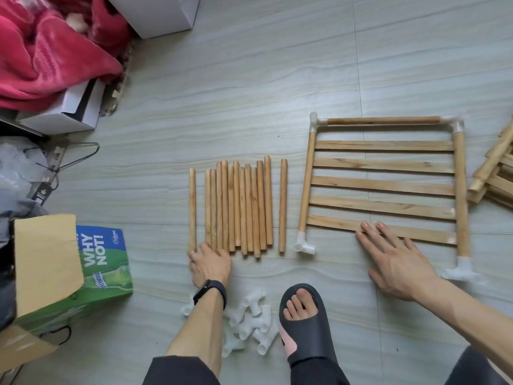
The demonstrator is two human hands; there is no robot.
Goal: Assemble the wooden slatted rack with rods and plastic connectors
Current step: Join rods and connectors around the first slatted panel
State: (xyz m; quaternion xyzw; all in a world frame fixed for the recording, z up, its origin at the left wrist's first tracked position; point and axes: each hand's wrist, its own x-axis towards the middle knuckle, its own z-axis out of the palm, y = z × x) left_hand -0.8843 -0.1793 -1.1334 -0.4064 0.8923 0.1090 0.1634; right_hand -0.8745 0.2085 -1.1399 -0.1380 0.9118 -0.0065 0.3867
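Observation:
Several loose wooden rods (241,207) lie side by side on the floor, pointing away from me. My left hand (211,263) covers the near ends of the leftmost rods, fingers curled over them. To the right lies a slatted wooden panel (384,184) with white plastic connectors on its four corners, one at the near left (304,245). My right hand (397,259) rests flat on the panel's nearest slat, fingers straight and spread. A heap of white plastic connectors (249,323) sits on the floor behind my left wrist.
My foot in a dark slipper (302,318) stands between my arms. A green cardboard box (69,276) is at the left, white boxes and a red blanket (47,48) at the far left. More slatted wooden panels (497,168) are stacked at the right edge.

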